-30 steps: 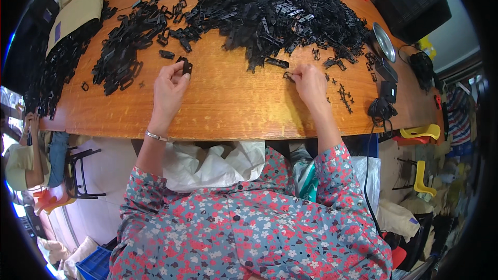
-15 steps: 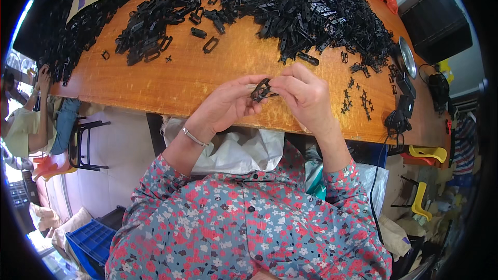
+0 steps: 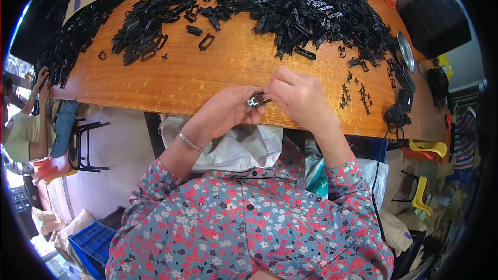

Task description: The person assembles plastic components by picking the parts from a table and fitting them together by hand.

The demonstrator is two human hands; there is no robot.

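Observation:
Both hands meet just above the table's near edge, around one small black plastic frame part [image 3: 257, 100]. My left hand [image 3: 231, 108] pinches it between thumb and fingers, palm partly turned up. From the other side, the closed fingertips of my right hand [image 3: 294, 93] press at the part's right end; whether a smaller piece sits in them is hidden. Beyond the hands lie a loose black oblong frame [image 3: 206, 41] and a narrow black part [image 3: 304, 53]. Several tiny black cross-shaped pieces [image 3: 346, 96] lie on the table to the right of my right hand.
A large heap of black parts [image 3: 290, 8] covers the back of the wooden table [image 3: 176, 80], with a smaller heap [image 3: 148, 26] left of it. A black cable [image 3: 398, 119] and a round metal dish [image 3: 406, 51] are at right. A co-worker's hand [image 3: 42, 79] is at far left.
The black frame part has been turned in my fingers, from tilted up to lying flatter with a shiny side showing. My right hand has turned slightly, its fingers still at the part.

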